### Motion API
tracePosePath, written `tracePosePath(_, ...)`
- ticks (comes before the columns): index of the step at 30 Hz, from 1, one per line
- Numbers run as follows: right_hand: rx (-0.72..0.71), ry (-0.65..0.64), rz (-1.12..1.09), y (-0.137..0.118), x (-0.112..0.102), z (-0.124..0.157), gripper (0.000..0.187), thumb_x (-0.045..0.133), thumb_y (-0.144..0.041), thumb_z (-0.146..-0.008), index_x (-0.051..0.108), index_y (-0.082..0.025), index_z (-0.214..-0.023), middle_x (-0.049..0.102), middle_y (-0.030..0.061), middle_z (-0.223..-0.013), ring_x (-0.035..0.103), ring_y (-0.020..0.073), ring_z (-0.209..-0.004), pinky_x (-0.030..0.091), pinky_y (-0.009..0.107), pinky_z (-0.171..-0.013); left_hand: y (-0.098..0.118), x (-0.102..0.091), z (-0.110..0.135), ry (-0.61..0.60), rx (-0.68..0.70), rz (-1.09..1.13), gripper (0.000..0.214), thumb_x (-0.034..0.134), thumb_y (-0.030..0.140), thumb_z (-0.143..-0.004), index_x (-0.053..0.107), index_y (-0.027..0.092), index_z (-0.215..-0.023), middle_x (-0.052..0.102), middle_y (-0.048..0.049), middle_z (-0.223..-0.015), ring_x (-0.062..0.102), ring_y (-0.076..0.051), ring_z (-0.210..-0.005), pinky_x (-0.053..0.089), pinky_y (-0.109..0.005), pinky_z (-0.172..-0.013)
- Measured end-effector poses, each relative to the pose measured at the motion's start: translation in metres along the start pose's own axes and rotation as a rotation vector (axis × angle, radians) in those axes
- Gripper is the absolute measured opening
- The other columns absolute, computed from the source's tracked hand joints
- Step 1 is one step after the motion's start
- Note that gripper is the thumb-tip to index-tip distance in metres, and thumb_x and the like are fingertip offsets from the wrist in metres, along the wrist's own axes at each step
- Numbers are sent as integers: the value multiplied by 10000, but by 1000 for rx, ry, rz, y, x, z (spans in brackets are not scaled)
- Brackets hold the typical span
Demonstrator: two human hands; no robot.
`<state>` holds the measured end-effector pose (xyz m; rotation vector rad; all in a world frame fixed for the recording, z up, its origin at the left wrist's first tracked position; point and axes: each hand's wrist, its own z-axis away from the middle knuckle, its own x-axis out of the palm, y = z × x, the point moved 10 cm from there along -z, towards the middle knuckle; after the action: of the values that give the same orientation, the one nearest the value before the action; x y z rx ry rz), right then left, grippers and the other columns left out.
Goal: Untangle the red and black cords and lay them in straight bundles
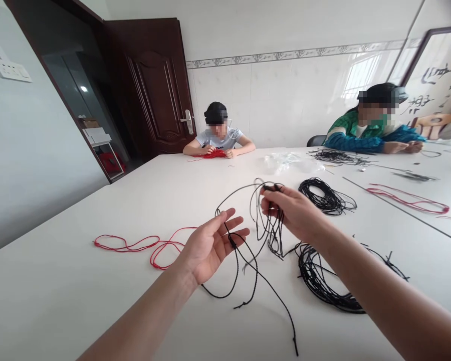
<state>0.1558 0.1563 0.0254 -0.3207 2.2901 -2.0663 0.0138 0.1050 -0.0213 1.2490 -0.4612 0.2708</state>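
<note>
My left hand (pixel 206 248), palm up, pinches a knotted black cord (pixel 256 276) between thumb and index finger, while its other fingers are spread. The cord crosses those fingers, and its loop and loose ends hang below. To the right and slightly higher, my right hand (pixel 295 208) is closed around a bunch of thin black cords (pixel 274 240) that dangle in loops. A strand arches between both hands. Partly behind my left hand, looped red cords (pixel 126 245) lie on the white table (pixel 60 296).
Coiled black cords (pixel 334 296) lie under my right forearm, with another black coil (pixel 323 198) beyond. Farther off are clear plastic bags (pixel 285 163), loose black cords (pixel 338 157) and a red cord (pixel 409 199). Two people sit across the table, one handling red cord (pixel 214 154).
</note>
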Motion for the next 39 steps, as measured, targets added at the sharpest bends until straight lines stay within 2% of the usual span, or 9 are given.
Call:
tracePosePath(3,1,-8,-83,-7,-5,2,186,560,-302,-734,427,-177,-697,432,-37,-556,396,64,-485,325,197,-429,2,-1,0,6,3,19,392,579,332,-712,525,161,-1060,484,-124,-1192,561,-256,-959,477,-276,-798)
tracePosePath(7,79,-104,-13,-2,15,13,237,548,-312,-743,374,-184,-644,353,-64,-502,247,30,-393,146,181,-348,4,-3,-1,27,17,53,370,592,316,-701,536,156,-1029,474,-116,-1190,568,-241,-942,476,-268,-799)
tracePosePath(14,62,-288,400,22,58,32,211,473,-370,-765,479,-182,-671,530,-18,-602,278,41,-397,202,189,-347,4,-9,-2,98,48,111,263,549,254,-732,538,174,-982,521,-75,-1066,565,-96,-689,494,-222,-637)
tracePosePath(16,49,-309,520,28,62,34,228,456,-378,-767,502,-183,-658,496,-30,-567,272,46,-403,211,194,-352,1,-8,0,103,44,120,268,527,272,-746,538,182,-999,534,-62,-987,544,-93,-653,486,-233,-577)
tracePosePath(20,1,-313,729,32,67,36,253,518,-380,-713,432,-185,-577,371,-50,-495,267,62,-435,212,202,-368,-8,-12,4,169,11,145,293,557,288,-725,559,199,-1005,531,-45,-983,541,-99,-738,482,-220,-638)
tracePosePath(24,-14,-335,837,37,72,37,218,563,-368,-672,460,-192,-595,430,-35,-511,317,78,-456,226,211,-388,-18,-13,7,206,-41,139,290,570,301,-716,573,215,-993,522,-37,-1087,526,-113,-887,473,-191,-693)
tracePosePath(31,31,-404,631,47,73,37,152,495,-336,-721,483,-197,-660,423,-35,-575,325,73,-479,245,202,-414,-20,-10,7,186,-14,147,240,576,285,-714,598,189,-934,524,-36,-1090,496,-125,-969,457,-197,-795)
tracePosePath(35,150,-372,369,49,65,32,181,411,-344,-772,458,-191,-687,386,-41,-556,282,65,-447,208,197,-385,-6,0,8,79,80,87,186,552,264,-730,601,170,-883,542,-50,-1018,541,-134,-856,455,-267,-824)
tracePosePath(39,197,-314,163,43,52,23,227,440,-369,-768,430,-173,-655,471,-10,-619,300,51,-443,201,186,-376,11,5,13,30,169,9,161,547,231,-727,596,166,-866,521,-58,-1120,533,-172,-960,414,-293,-897)
